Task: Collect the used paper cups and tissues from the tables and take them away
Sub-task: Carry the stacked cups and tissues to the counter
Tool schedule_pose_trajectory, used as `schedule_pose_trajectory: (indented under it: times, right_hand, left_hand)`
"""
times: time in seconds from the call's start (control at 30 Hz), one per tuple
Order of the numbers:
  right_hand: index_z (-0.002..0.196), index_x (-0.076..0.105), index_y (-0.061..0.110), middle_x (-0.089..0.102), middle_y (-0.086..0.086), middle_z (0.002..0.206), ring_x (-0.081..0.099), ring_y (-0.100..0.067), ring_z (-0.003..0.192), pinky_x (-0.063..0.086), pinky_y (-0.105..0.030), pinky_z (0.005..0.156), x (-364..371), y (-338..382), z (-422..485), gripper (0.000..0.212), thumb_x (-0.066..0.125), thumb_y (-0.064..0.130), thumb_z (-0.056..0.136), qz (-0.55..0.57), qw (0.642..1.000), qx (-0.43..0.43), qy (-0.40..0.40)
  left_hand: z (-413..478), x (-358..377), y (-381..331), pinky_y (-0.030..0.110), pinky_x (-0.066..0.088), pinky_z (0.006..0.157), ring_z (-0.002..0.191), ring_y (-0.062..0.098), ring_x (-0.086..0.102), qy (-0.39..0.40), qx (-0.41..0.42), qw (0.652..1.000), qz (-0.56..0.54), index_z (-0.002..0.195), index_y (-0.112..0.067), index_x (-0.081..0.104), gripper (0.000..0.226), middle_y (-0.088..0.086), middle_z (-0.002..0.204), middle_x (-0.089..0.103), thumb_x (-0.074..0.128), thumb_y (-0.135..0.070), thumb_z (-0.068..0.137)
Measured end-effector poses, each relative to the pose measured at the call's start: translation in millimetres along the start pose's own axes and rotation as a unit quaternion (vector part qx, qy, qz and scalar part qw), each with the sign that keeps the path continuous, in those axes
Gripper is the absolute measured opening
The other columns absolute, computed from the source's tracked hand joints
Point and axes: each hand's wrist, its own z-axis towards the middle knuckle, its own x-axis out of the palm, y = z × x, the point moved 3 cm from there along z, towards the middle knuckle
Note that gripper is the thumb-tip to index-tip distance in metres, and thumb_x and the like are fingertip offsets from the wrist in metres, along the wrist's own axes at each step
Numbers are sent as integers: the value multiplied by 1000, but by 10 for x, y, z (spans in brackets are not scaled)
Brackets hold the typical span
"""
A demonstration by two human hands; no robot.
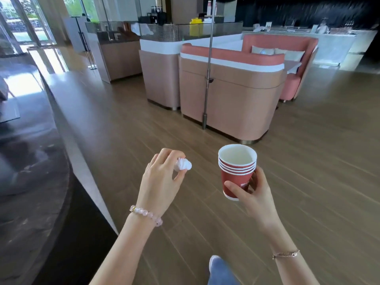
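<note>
My right hand [254,191] grips a stack of several red paper cups [236,171] with white rims, held upright at chest height over the wooden floor. The top cup looks empty inside. My left hand [162,177] pinches a crumpled white tissue [184,164] between thumb and fingers, to the left of the cups and apart from them. Both arms reach forward from the bottom of the view.
Pink and tan booth seats [230,89] with a table [292,65] between them stand ahead, a metal pole [207,79] in front. A dark curved counter [30,161] runs along the left. A service counter [185,31] lies behind. Open wooden floor [308,161] stretches to the right.
</note>
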Motion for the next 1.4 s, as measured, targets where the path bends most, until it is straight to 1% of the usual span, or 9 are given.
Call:
schedule_pose_trajectory:
  times: [0.13, 0.23, 0.37, 0.6, 0.8, 0.87, 1.03, 1.23, 1.4]
  right_hand:
    - [123, 49, 23, 63, 10, 109, 63, 9, 87, 48, -6, 66, 134, -161, 902, 60, 76, 2, 74, 11, 999, 2, 40]
    - [126, 49, 19, 63, 6, 109, 63, 9, 85, 48, -6, 65, 224, -218, 1620, 62, 76, 0, 74, 12, 998, 2, 69]
    - [127, 48, 22, 63, 8, 112, 63, 9, 87, 48, -7, 66, 367, -239, 2550, 64, 77, 2, 73, 9, 995, -7, 101]
    - [122, 50, 20, 65, 7, 107, 64, 8, 83, 49, -7, 65, 874, -377, 3774, 60, 76, -2, 73, 5, 988, -3, 152]
    - [125, 49, 21, 65, 6, 109, 64, 8, 84, 49, -7, 67, 1647, -602, 4762, 63, 77, 1, 73, -6, 983, -3, 185]
    - [124, 49, 20, 64, 5, 110, 64, 9, 83, 48, -7, 66, 1967, -646, 5106, 61, 77, 1, 73, -8, 981, -9, 192]
    - [125, 50, 21, 66, 3, 111, 65, 2, 90, 50, -10, 68, 2813, -624, 5952, 63, 78, 5, 72, -8, 978, -18, 206]
    - [125, 50, 17, 65, -1, 111, 64, 4, 87, 49, -9, 67, 3771, -617, 6753, 61, 77, 3, 73, 0, 971, -19, 237]
    - [126, 49, 16, 64, 1, 111, 64, 8, 83, 49, -7, 65, 4506, -653, 7283, 61, 76, -1, 73, 4, 963, -17, 269]
  left_hand:
    - [611, 407, 290, 27, 43, 73, 85, 14, 53, -5, -21, 1000, 16, 95, -20, 59, 20, -14, 94, 52, 69, -11, 81]
    - [1106, 673, 498, 33, 47, 71, 84, 18, 55, -16, -53, 998, 13, 94, -21, 58, 19, -12, 93, 53, 68, -13, 81]
    - [1737, 993, 815, 39, 50, 69, 82, 18, 56, -45, -91, 995, 8, 93, -21, 59, 19, -11, 92, 53, 69, -12, 80]
    - [2530, 1389, 1445, 35, 50, 69, 81, 16, 56, -67, -140, 988, 18, 93, -22, 60, 18, -11, 91, 54, 69, -13, 80]
    - [3291, 1585, 2320, 33, 49, 69, 82, 15, 57, -92, -154, 983, 33, 94, -21, 61, 16, -11, 92, 54, 68, -14, 82]
    - [3569, 1604, 2673, 34, 50, 68, 85, 14, 58, -102, -157, 982, 30, 94, -22, 61, 14, -12, 93, 54, 67, -16, 83]
    - [4346, 1542, 3495, 38, 52, 67, 85, 14, 57, -112, -157, 981, 25, 93, -25, 60, 10, -14, 94, 53, 66, -22, 85]
    - [5060, 1447, 4325, 33, 49, 70, 84, 14, 56, -122, -166, 977, 60, 94, -22, 61, 10, -13, 96, 54, 65, -21, 86]
    - [5374, 1332, 4968, 30, 47, 65, 83, 15, 57, -140, -188, 968, 86, 94, -21, 62, 11, -12, 95, 55, 68, -20, 85]
